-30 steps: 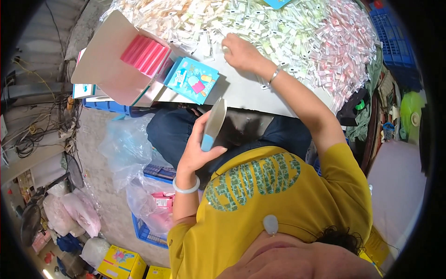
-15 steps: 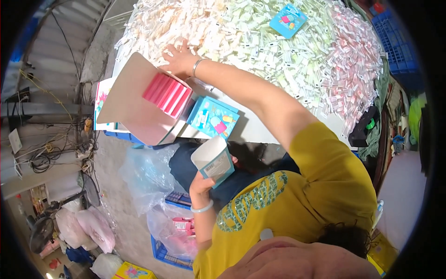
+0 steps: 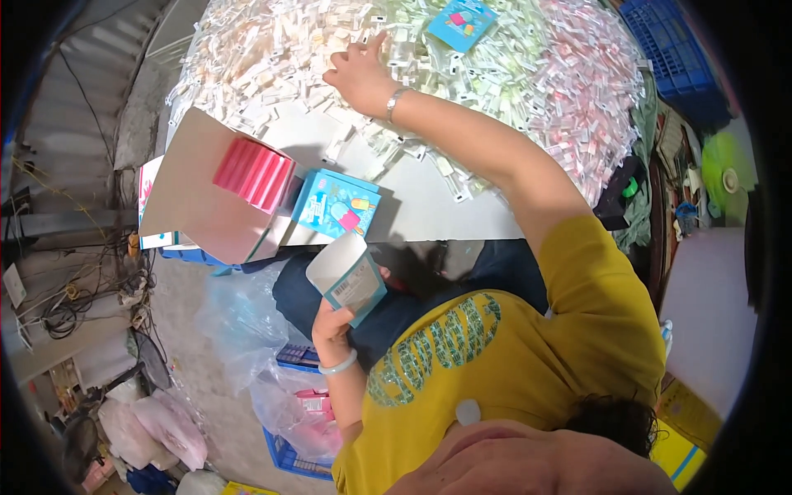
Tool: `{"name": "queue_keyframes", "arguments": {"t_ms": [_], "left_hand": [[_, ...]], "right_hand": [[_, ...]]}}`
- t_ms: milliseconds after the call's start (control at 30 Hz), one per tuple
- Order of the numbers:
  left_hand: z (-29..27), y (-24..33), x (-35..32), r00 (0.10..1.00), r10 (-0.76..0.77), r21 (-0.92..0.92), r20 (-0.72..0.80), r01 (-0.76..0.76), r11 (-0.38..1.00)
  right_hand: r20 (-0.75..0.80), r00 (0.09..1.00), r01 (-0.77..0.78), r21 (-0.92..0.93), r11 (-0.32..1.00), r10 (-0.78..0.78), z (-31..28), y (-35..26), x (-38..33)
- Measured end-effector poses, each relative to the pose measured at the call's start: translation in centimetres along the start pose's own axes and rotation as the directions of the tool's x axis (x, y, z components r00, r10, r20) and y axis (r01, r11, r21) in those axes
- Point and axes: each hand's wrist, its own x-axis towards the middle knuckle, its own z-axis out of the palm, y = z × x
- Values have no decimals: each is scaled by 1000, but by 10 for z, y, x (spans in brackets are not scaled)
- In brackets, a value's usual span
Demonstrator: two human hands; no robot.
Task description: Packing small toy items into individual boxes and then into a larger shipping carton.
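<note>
While most of the upper view is taken up by a white table (image 3: pixel 470 224), its far part is covered by small clear packets (image 3: pixel 577 91), tinted cream toward eleven o'clock, pale green past twelve and pink toward one and two. The two o'clock rim is filled by a blue crate (image 3: pixel 676 58). At ten o'clock, an open carton (image 3: pixel 186 190) is set near the table's edge, its broad flap raised. Toward eight o'clock, a clear bag (image 3: pixel 239 318) is spread over the floor.

The hands are held well apart. Near twelve o'clock, the right hand (image 3: pixel 363 78) is stretched over the packets, its fingers parted; whether any packet is touched cannot be told. Toward seven o'clock, the left hand (image 3: pixel 332 324) is closed around the lower part of the held box (image 3: pixel 356 290), teal outside and whitish within, its open mouth tilted toward eleven o'clock above the lap.

At ten o'clock, beside the carton, a blue box (image 3: pixel 338 202) is laid flat; a second box (image 3: pixel 462 23) is rested on the packets between twelve and one. Inside the carton, pink packs (image 3: pixel 256 173) are lined up. A pale bangle (image 3: pixel 340 363) is worn on the left wrist, a silver bracelet (image 3: pixel 396 103) on the right.
</note>
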Motion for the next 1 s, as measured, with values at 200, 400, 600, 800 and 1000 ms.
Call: {"name": "queue_keyframes", "arguments": {"t_ms": [200, 400, 600, 800, 1000], "left_hand": [[-4, -8, -1, 1000, -3, 56, -25, 4, 998], [-5, -11, -1, 999, -37, 136, -12, 39, 990], [2, -12, 1, 999, -37, 177, -25, 41, 983], [21, -33, 7, 995, -21, 56, -97, 27, 998], [32, -57, 19, 991, -82, 56, -103, 88, 995]], "right_hand": [[-40, 994, -97, 10, 995, 97, -1, 30, -57], [-37, 994, -101, 136, 985, 107, 10, 49, -103], [-217, 976, 32, 135, 990, -2, 17, 62, -140], [-368, 922, 169, 100, 981, -121, 12, 59, -155], [73, 936, -201, 914, 353, 344, 21, 91, -168]]}}
